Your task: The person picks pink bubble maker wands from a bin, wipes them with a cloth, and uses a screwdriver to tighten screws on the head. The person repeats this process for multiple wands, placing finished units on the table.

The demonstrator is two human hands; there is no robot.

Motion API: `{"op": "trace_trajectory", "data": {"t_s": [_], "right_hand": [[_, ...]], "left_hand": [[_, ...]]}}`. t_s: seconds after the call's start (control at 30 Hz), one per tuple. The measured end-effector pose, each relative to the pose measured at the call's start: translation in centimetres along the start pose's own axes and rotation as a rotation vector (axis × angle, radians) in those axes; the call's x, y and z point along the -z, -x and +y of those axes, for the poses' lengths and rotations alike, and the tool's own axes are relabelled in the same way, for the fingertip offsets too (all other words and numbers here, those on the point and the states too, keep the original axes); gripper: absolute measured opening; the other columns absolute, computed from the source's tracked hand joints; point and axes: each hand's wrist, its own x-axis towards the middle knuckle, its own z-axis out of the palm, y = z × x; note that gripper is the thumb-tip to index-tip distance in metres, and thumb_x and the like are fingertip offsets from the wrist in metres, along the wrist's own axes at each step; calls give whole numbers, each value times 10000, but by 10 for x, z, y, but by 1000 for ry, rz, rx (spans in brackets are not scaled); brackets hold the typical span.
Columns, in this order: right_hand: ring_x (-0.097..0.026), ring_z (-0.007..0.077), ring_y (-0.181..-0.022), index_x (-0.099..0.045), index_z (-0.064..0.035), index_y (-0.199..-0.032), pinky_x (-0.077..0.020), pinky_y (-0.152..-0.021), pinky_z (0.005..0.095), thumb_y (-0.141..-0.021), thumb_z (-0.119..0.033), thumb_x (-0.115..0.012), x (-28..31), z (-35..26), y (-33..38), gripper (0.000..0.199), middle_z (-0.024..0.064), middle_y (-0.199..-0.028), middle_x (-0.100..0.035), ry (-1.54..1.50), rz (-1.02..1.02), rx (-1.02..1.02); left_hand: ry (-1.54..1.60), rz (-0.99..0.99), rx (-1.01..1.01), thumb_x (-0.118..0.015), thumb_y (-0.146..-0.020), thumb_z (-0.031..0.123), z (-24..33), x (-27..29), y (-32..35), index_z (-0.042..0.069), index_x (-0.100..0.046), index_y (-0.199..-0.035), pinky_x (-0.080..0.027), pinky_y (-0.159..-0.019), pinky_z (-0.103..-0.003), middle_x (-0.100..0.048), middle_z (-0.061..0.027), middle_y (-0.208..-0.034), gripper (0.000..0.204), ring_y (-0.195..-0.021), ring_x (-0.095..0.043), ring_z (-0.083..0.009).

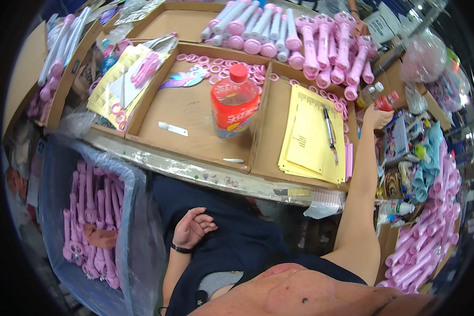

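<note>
My right hand (376, 118) reaches out to the far right, its fingers closed around the lower part of a small red-capped bottle (387, 101). A clear bottle with a pale cap (369, 95) stands just left of it. My left hand (194, 227), a dark band at its wrist, rests over my lap with palm up, fingers loosely bent and nothing in it. Before me on the table is a large red-labelled plastic bottle (235, 102) with a red cap, in a shallow cardboard tray (195, 152). Yellow sheets (305, 134) with a pen (330, 136) lie to its right.
Pink rings (216, 68) lie scattered along the tray's back. Pink and white handle-like parts (253, 29) are stacked behind. A blue-lined bin (134, 210) with pink parts stands at the left. More pink tubes (421, 247) fill a box at the right.
</note>
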Motion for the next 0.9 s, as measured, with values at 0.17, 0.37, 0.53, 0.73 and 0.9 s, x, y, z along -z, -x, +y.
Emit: {"op": "trace_trajectory", "data": {"t_s": [0.17, 0.37, 0.53, 0.73, 0.9], "right_hand": [[-289, 321, -1362, -198, 25, -1464, -228, -1135, 437, -766, -227, -805, 111, -145, 77, 959, 223, -1443, -295, -1322, -616, 210], [-281, 344, -1374, -148, 35, -1478, -255, -1135, 429, -631, -363, -886, 215, -261, 212, 1192, 216, -1453, -277, -1129, -805, 561], [-361, 377, -1331, -218, 50, -1445, -318, -1099, 464, -619, -389, -880, 193, -295, 233, 1146, 274, -1427, -326, -1024, -884, 335], [-565, 252, -1142, -155, -63, -1458, -482, -963, 374, -779, -53, -759, 179, -254, 178, 909, 169, -1301, -487, -1706, -1194, -145], [-483, 260, -1232, -117, -103, -1516, -441, -1010, 399, -743, -2, -718, 168, -200, 115, 985, 129, -1389, -402, -1689, -1127, 35]], "left_hand": [[21, -41, 23, -306, -1051, 344, 4, -2, -3, 44, -479, -1333, -454, -992, -541, -642, -197, -1156, 446, -1077, -629, -343], [49, -45, 34, -316, -1054, 296, 5, -5, -3, 18, -468, -1330, -454, -1007, -488, -627, -212, -1184, 421, -1106, -613, -353], [34, -50, -9, -330, -1050, 307, 0, 0, 3, 41, -488, -1320, -453, -1001, -497, -647, -189, -1143, 411, -1078, -623, -347], [76, -122, 38, -320, -1052, 315, 1, 14, 6, 54, -485, -1329, -429, -1017, -500, -643, -185, -1157, 414, -1080, -623, -347], [137, -254, 30, -373, -1042, 324, 1, 19, 2, 24, -436, -1355, -423, -1036, -481, -611, -212, -1213, 438, -1124, -606, -346]]}}
